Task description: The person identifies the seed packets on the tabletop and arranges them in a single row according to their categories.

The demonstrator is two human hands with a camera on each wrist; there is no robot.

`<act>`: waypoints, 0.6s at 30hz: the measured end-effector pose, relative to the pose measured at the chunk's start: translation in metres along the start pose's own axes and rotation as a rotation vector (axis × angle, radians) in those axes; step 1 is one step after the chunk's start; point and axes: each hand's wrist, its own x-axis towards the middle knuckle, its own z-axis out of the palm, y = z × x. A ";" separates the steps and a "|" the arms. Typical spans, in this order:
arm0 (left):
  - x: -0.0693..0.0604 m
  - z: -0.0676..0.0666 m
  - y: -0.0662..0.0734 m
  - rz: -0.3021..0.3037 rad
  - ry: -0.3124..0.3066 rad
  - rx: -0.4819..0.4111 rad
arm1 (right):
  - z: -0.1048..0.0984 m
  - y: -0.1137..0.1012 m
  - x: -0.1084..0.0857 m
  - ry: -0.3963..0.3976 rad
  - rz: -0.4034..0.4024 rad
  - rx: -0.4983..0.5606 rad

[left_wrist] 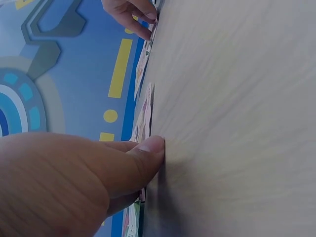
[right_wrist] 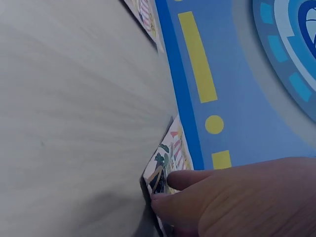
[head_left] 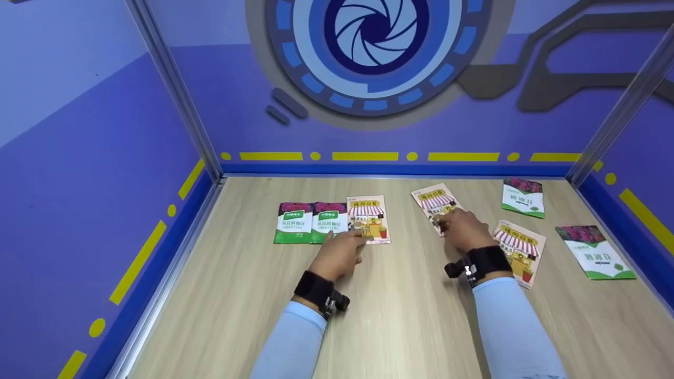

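Observation:
My left hand [head_left: 339,256] rests its fingers on the lower part of a pink packet with a striped shop-awning picture [head_left: 371,208]. That packet lies beside two green-and-white flower seed packets, the left one [head_left: 294,223] and the right one [head_left: 329,217], in a row. To the right, my right hand [head_left: 467,230] pinches the lower edge of a second pink shop packet [head_left: 434,199], which lies slanted on the table. In the right wrist view, the thumb is at this packet's [right_wrist: 170,153] edge and a finger is over its face. Under the right wrist, a third pink packet [head_left: 521,250] is partly covered.
Two more green-and-white seed packets lie at the right, one near the back [head_left: 523,199] and one by the right wall [head_left: 596,252]. Blue printed panels [head_left: 368,142] enclose the wooden table [head_left: 400,316] at the back and sides, with metal posts at the corners.

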 end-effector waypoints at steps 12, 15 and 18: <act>0.001 0.002 0.000 -0.013 -0.010 -0.010 | 0.026 -0.023 -0.004 0.102 -0.044 0.032; 0.002 0.002 0.000 -0.010 -0.008 -0.009 | 0.032 -0.028 -0.005 0.106 -0.041 0.029; 0.002 0.002 0.000 -0.009 -0.002 -0.010 | 0.037 -0.035 -0.005 0.112 -0.033 0.025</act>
